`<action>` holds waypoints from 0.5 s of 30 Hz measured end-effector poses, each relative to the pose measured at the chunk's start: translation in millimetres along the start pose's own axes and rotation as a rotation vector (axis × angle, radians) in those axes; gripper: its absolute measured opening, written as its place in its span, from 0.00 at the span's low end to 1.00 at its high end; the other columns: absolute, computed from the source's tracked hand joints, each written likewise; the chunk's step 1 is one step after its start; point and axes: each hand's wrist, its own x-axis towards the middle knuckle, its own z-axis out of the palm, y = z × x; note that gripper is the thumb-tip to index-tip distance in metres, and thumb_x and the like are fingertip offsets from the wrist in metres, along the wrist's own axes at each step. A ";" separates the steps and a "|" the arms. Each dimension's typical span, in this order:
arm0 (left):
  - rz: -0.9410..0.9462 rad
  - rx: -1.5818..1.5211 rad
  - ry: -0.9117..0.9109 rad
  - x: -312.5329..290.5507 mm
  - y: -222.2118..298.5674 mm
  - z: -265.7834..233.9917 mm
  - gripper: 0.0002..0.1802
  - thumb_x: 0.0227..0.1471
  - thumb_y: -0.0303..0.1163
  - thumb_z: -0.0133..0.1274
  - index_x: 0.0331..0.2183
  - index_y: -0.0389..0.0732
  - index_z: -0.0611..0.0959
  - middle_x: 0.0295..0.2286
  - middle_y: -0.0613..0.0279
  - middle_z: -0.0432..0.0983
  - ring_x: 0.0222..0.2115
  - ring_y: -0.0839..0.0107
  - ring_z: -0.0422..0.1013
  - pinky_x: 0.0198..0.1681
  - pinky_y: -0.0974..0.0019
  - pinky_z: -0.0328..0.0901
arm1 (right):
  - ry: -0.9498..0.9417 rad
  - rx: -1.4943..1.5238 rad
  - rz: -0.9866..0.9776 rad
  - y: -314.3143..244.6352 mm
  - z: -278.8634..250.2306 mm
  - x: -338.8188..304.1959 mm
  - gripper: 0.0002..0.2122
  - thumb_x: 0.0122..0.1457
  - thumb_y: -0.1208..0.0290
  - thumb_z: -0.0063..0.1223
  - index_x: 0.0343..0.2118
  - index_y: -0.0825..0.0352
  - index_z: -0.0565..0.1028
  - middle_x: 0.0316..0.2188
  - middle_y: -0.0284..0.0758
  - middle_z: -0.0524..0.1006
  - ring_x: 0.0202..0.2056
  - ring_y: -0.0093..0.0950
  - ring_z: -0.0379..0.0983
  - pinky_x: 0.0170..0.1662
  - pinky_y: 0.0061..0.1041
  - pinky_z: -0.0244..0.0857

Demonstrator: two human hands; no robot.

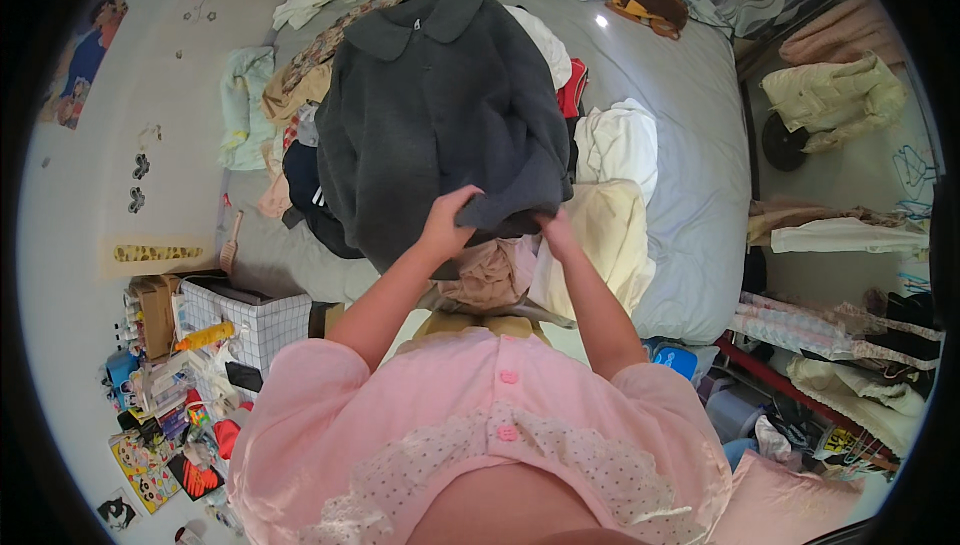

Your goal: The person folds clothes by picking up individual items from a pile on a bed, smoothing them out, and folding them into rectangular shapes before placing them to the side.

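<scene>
Two bare hands met at the lower hem of a dark grey woollen coat with a rounded collar. The left hand was curled over a folded sleeve end, fingers closed on the cloth. The right hand gripped the same edge just beside it, thumb side tucked under the fabric; its fingertips were hidden.

The coat lay spread collar-away on a heap of clothes on the grey-sheeted bed, covering most of the pile. Directly under the hands sat a beige crumpled garment, touching the coat's hem. To the right of it lay a pale yellow folded garment, and above that a white folded garment, both touching the coat's right edge. A red piece of cloth showed between the coat and the white garment. On the left side of the pile a navy garment and a floral tan garment stuck out from under the coat.

Further out: a white checked storage box stood on the floor to the left of the bed, with an orange bottle at its near side. A clothes rail with hanging garments ran along the right.
</scene>
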 end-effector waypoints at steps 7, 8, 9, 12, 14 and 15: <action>0.248 0.280 0.245 22.2 1.8 -13.5 0.12 0.34 0.21 0.44 0.28 0.37 0.74 0.25 0.55 0.71 0.29 0.55 0.67 0.36 0.64 0.61 | 0.115 0.410 0.043 -64.8 -49.2 -45.8 0.14 0.50 0.75 0.42 0.41 0.69 0.65 0.37 0.34 0.71 0.37 0.27 0.68 0.41 0.23 0.61; 0.234 0.358 0.232 22.2 -0.8 -13.9 0.11 0.36 0.21 0.45 0.29 0.37 0.75 0.26 0.55 0.71 0.30 0.58 0.67 0.36 0.65 0.62 | 0.107 0.428 0.073 -53.6 -64.6 -48.7 0.13 0.50 0.75 0.42 0.41 0.69 0.66 0.37 0.34 0.71 0.37 0.26 0.68 0.40 0.23 0.61; 0.236 0.353 0.226 20.5 -3.7 -14.2 0.11 0.36 0.21 0.45 0.29 0.37 0.75 0.26 0.55 0.71 0.30 0.58 0.67 0.36 0.65 0.62 | 0.099 0.447 0.102 -39.6 -82.3 -50.4 0.13 0.51 0.75 0.41 0.40 0.69 0.66 0.36 0.34 0.71 0.37 0.26 0.68 0.40 0.24 0.62; 0.060 0.420 -0.159 9.2 -11.4 -11.7 0.09 0.37 0.25 0.48 0.28 0.38 0.76 0.25 0.58 0.72 0.28 0.63 0.68 0.32 0.66 0.63 | 0.097 0.329 0.260 -4.1 -115.1 -60.7 0.13 0.53 0.74 0.39 0.43 0.65 0.65 0.38 0.33 0.70 0.38 0.26 0.67 0.43 0.27 0.61; 0.043 0.313 -0.344 -3.1 -15.2 -0.8 0.09 0.38 0.27 0.49 0.28 0.38 0.76 0.25 0.58 0.72 0.28 0.64 0.69 0.31 0.66 0.63 | 0.168 0.178 0.346 14.4 -124.0 -63.8 0.14 0.53 0.73 0.38 0.44 0.64 0.62 0.37 0.35 0.69 0.39 0.27 0.67 0.43 0.31 0.62; 0.025 0.203 -0.528 -9.2 -19.3 5.8 0.09 0.39 0.28 0.50 0.28 0.38 0.76 0.25 0.58 0.72 0.27 0.65 0.69 0.31 0.67 0.63 | 0.170 0.181 0.352 27.1 -123.6 -63.4 0.14 0.53 0.73 0.38 0.44 0.64 0.62 0.37 0.35 0.69 0.39 0.27 0.67 0.43 0.31 0.62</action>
